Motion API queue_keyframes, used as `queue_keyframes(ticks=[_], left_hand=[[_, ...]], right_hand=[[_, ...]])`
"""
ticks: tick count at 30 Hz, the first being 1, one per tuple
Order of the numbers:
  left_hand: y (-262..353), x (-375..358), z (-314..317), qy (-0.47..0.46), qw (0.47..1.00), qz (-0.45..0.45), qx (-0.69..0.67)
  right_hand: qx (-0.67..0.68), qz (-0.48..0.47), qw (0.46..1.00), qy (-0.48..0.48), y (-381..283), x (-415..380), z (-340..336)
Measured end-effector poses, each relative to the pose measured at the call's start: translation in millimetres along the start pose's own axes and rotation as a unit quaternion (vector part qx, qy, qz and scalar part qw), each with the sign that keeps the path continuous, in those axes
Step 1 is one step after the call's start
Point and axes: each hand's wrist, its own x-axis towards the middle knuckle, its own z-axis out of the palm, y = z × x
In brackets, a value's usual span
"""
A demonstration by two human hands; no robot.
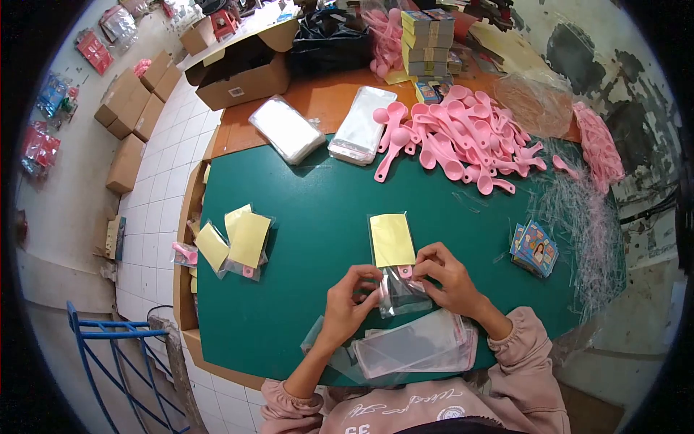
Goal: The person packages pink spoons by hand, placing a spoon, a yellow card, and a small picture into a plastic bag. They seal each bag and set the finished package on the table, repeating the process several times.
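A clear plastic bag lies on the green tabletop between my hands. Inside its far part is a yellow card, and the pink handle end of a spoon shows just below the card. My left hand pinches the bag's left edge, thumb and forefinger close together. At the right edge, my right hand grips the bag with bent fingers, partly covering the spoon. Close to my body lies a loose stack of flat clear bags.
Filled bags with yellow cards lie on the left. Pink spoons are heaped at the back right, near two stacks of clear bags. Printed cards and plastic strips sit on the right. A cardboard box stands behind.
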Motion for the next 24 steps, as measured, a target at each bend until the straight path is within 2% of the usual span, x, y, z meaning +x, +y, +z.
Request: queue_keyframes(ticks=[1,3,7,9,10,12,16,19,21,24], left_hand=[[-2.0,0.4,-0.9,0.002,1.000,-0.001,0.000],[-7.2,3.0,-3.9,0.005,0.989,0.071,0.129],[-1.6,3.3,-2.0,-0.006,0.986,0.068,0.152],[-5.5,4.1,0.4,0.022,0.995,0.021,0.100],[-5.9,3.9,1.0,0.022,0.995,0.019,0.099],[-5.4,4.2,1.8,0.009,0.995,0.024,0.091],[-4.4,5.0,3.8,0.011,0.994,0.007,0.104],[-6.8,4.5,5.8,0.038,0.993,0.004,0.115],[-7.6,4.1,8.3,0.077,0.994,-0.003,0.074],[-8.0,3.1,6.7,0.065,0.995,-0.034,0.073]], right_hand=[[0.001,0.000,1.000,-0.002,-0.6,0.3,-0.6],[-0.006,-0.024,1.000,-0.012,-1.1,1.5,-1.7],[-0.004,0.028,0.999,-0.023,-3.2,0.7,-7.6],[0.072,0.125,0.989,-0.039,-10.0,2.6,-8.4],[0.073,0.127,0.988,-0.039,-5.1,1.4,-5.1],[0.222,0.198,0.955,-0.005,8.6,-2.5,4.7],[0.242,0.227,0.942,0.041,6.9,0.8,14.0],[0.211,0.260,0.940,0.058,1.3,4.4,15.9],[0.202,0.277,0.936,0.082,-0.8,6.4,17.6],[0.176,0.255,0.945,0.104,1.0,5.1,21.2]])
